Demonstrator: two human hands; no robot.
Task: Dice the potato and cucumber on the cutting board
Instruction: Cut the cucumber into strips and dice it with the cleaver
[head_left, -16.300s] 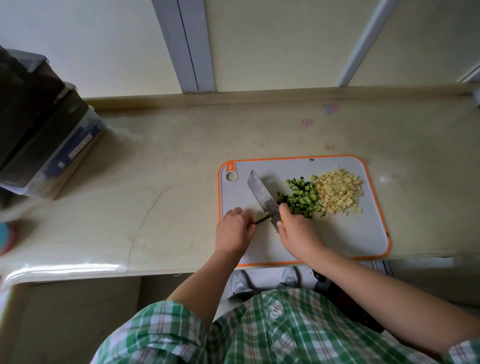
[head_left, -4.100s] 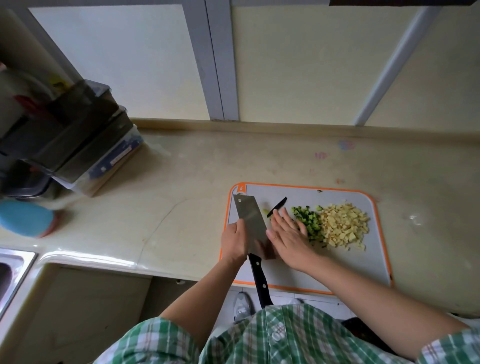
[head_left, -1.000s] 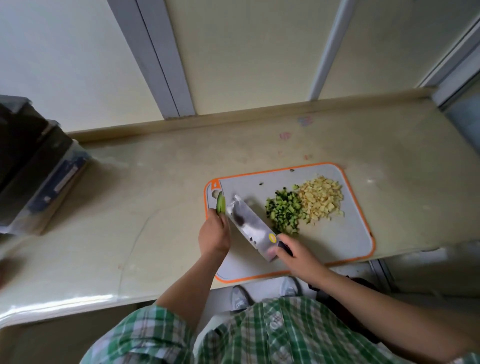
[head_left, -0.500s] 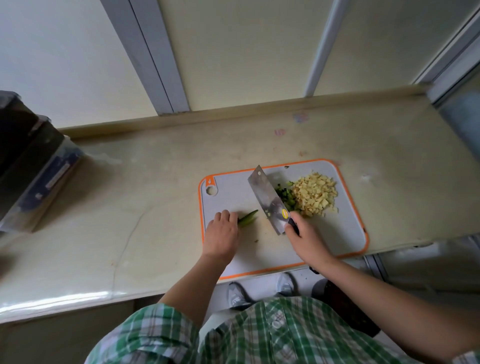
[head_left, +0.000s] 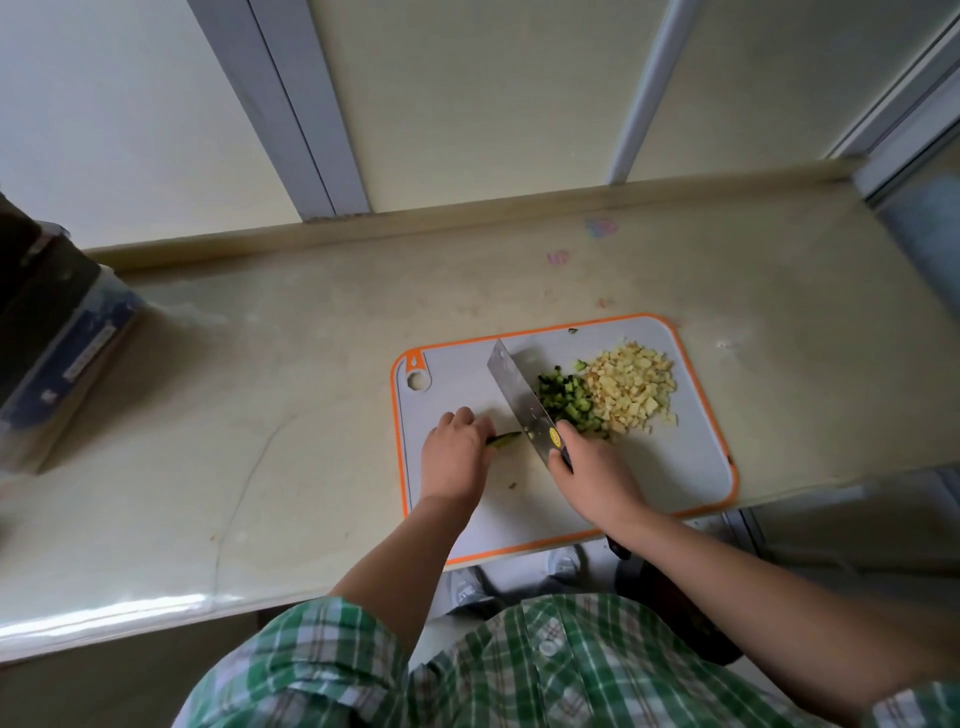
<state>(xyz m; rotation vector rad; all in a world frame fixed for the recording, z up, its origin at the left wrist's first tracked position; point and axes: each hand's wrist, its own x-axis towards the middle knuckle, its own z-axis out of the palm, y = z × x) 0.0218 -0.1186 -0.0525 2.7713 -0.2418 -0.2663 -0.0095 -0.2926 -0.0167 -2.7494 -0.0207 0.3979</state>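
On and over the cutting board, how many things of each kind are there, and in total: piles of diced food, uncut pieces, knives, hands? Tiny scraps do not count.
piles of diced food: 2, the diced cucumber and the diced potato
uncut cucumber piece: 1
knife: 1
hands: 2, the left hand and the right hand
total: 6

Cutting board (head_left: 665, 467) holds cucumber strip (head_left: 504, 440), diced cucumber (head_left: 563, 402), diced potato (head_left: 634, 389).
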